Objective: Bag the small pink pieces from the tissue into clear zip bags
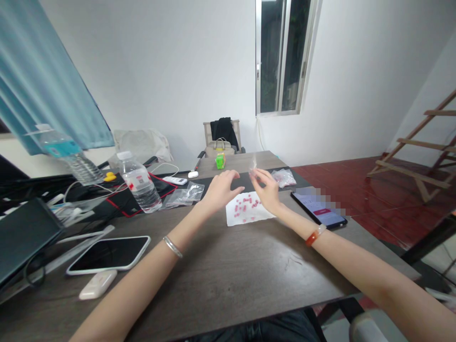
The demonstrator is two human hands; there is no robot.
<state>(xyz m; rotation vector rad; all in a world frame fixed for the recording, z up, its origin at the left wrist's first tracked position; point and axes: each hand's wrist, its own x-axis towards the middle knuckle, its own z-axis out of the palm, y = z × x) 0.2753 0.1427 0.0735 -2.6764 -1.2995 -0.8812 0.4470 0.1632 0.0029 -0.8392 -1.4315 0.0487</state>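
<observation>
The right hand [267, 190] pinches a small clear plastic bag [253, 163] near a white paper sheet [233, 220] strewn with small red pieces [236, 208], too tiny to count surely. The left hand [223, 187], thumb and fingers parted around nothing, hovers beside it. Leftward are two water bottles [138, 183], one white-edged phone [109, 255]; rightward, one tablet [318, 207]. The grey-brown table [213, 275] faces a white wall [178, 61] with one window [281, 61].

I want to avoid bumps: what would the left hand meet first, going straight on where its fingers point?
The left hand would probably meet the right hand first, near the clear plastic it pinches, though depth is unclear here.
</observation>
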